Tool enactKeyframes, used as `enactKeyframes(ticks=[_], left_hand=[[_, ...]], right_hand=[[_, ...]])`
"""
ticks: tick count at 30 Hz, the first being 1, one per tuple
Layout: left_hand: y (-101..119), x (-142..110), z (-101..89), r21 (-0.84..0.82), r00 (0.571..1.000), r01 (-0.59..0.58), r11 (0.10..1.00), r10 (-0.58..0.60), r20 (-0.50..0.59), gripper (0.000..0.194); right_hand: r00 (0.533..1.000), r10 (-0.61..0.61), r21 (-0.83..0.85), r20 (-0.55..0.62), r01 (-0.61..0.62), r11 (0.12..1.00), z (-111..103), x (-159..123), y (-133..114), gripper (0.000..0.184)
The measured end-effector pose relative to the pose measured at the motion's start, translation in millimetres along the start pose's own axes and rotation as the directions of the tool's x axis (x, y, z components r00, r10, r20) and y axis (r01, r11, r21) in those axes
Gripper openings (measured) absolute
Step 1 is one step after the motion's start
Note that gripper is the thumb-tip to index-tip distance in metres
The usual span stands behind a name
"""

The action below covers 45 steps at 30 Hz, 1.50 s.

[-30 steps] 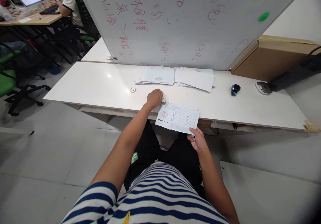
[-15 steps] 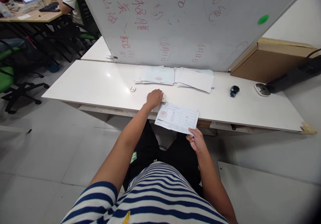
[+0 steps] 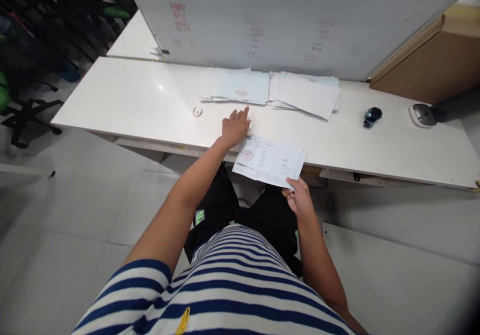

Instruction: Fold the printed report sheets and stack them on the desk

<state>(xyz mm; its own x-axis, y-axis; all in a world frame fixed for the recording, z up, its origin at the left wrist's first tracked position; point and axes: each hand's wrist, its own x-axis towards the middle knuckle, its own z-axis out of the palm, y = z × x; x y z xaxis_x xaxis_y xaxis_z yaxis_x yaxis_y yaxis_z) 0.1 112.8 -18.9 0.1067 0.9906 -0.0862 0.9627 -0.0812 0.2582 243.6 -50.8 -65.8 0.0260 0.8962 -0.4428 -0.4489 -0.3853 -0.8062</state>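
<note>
My right hand [image 3: 299, 198] pinches the lower right corner of a printed paper form [image 3: 273, 161], which carries a red round stamp and handwritten entries. The form overhangs the front edge of the white table. My left hand [image 3: 235, 126] is just above the tabletop at the form's upper left corner, with its fingers spread and stretched forward. A small pale object [image 3: 249, 132] shows beside the left hand, mostly hidden, and its kind cannot be made out. Beyond the fingertips lies a stack of pale blue papers [image 3: 240, 86]. To its right is another stack, topped by a white sheet [image 3: 305, 95].
On the white table [image 3: 123, 95] lie a small white ring-shaped item [image 3: 197, 111] and a dark blue watch-like object [image 3: 372, 117]. Behind rises a whiteboard [image 3: 285, 20] with red writing. A cardboard box [image 3: 431, 57] and a black device's grey base [image 3: 423, 115] stand at the right.
My left hand's fingers have lifted and spread, reaching a little forward toward the stacks. The right hand still holds the form. My view has tilted down, and the person at the far left has left view.
</note>
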Motion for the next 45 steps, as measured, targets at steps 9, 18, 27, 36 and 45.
enactKeyframes(ticks=[9,18,27,36,45], left_hand=[[-8.3,3.0,-11.9,-0.097,0.999,0.002,0.995,0.003,0.053,0.053],[-8.5,1.4,-14.5,-0.111,0.999,0.016,0.994,-0.010,0.053,0.052],[-5.0,0.1,-18.5,-0.066,0.999,0.004,0.998,-0.001,0.035,0.047],[-5.3,2.2,-15.7,-0.042,1.000,-0.005,0.999,0.005,0.008,0.040],[-4.2,1.9,-14.7,-0.058,1.000,0.015,0.998,-0.014,0.009,0.038]], right_hand=[[0.999,-0.025,0.027,0.029,0.024,0.999,2.0,-3.3,-1.0,0.027],[0.997,-0.078,0.070,-0.028,0.079,0.994,-5.4,-15.9,-8.8,0.025],[0.992,-0.108,0.037,0.064,0.106,0.994,-20.9,-54.3,-59.3,0.033],[0.996,-0.040,-0.100,0.078,0.048,0.994,-1.9,-46.9,-45.4,0.036],[0.995,-0.055,-0.026,0.089,0.057,0.998,0.3,-40.4,-35.6,0.034]])
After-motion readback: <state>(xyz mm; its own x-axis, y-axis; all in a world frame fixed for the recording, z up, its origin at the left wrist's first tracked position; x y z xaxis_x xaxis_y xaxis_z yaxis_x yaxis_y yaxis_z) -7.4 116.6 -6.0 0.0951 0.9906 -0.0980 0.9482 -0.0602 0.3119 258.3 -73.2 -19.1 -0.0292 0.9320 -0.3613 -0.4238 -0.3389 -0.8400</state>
